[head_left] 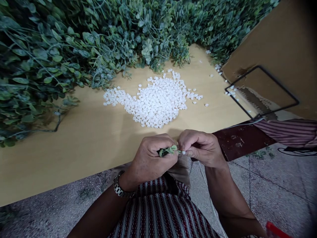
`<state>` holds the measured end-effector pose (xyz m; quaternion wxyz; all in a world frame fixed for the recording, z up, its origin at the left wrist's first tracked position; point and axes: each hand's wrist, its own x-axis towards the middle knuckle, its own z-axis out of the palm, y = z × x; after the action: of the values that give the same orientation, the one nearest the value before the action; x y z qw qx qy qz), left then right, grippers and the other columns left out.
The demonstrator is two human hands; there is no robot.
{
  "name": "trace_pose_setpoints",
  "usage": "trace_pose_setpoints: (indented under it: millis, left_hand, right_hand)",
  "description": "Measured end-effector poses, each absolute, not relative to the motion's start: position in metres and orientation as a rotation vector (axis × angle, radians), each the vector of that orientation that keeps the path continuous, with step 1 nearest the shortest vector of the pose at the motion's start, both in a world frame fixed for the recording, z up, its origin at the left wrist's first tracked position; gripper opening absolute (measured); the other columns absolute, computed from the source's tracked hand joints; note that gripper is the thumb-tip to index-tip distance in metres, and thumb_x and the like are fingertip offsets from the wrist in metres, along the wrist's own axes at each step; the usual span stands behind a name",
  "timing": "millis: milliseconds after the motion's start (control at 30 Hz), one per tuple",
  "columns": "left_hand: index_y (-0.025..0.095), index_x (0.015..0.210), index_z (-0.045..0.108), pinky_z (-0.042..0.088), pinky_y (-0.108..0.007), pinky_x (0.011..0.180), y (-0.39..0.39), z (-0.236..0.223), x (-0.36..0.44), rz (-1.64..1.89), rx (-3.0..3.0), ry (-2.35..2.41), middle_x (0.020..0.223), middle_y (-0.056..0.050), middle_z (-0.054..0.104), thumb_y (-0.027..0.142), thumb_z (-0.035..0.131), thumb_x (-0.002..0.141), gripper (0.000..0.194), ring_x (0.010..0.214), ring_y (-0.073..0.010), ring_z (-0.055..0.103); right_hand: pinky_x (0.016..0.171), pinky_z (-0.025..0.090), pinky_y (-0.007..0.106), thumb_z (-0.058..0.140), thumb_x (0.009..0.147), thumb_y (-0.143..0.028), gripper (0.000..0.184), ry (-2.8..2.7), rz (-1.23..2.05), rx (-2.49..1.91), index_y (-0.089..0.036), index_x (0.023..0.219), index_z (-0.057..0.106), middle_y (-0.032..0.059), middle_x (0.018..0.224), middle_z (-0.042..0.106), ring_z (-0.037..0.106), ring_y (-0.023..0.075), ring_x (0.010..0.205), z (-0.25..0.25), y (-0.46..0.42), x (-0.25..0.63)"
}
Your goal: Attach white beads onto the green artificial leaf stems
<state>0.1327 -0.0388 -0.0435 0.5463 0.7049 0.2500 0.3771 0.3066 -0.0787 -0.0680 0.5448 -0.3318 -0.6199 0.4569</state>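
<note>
My left hand is closed round a small green artificial leaf sprig, held just off the near edge of the wooden table. My right hand pinches a tiny white bead-like piece at the tip of the sprig's stem. The two hands touch above my striped lap. A heap of the same small white pieces lies on the table just beyond my hands. A metal watch sits on my left wrist.
A big mass of green artificial foliage covers the table's left and back. A brown cardboard sheet and a black wire frame stand at right. Speckled floor lies below, with a red object at bottom right.
</note>
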Motion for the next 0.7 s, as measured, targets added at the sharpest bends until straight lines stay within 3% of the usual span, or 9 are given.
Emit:
trace_pose_setpoints:
  millis: [700]
  left_hand:
    - [0.012,0.053,0.057,0.042,-0.021,0.051,-0.0366,-0.0432,0.1293,0.763,1.674,0.578,0.059,-0.003,0.060,0.003,0.055,0.070,0.019,0.054,-0.0098,0.052]
  right_hand:
    - [0.057,0.047,0.022,0.070,0.077,-0.016,0.003,-1.509,1.249,-0.794,-0.016,0.078,0.067,0.0005,0.068,0.062,0.057,0.0090,0.061,-0.0629,-0.0759,0.3105]
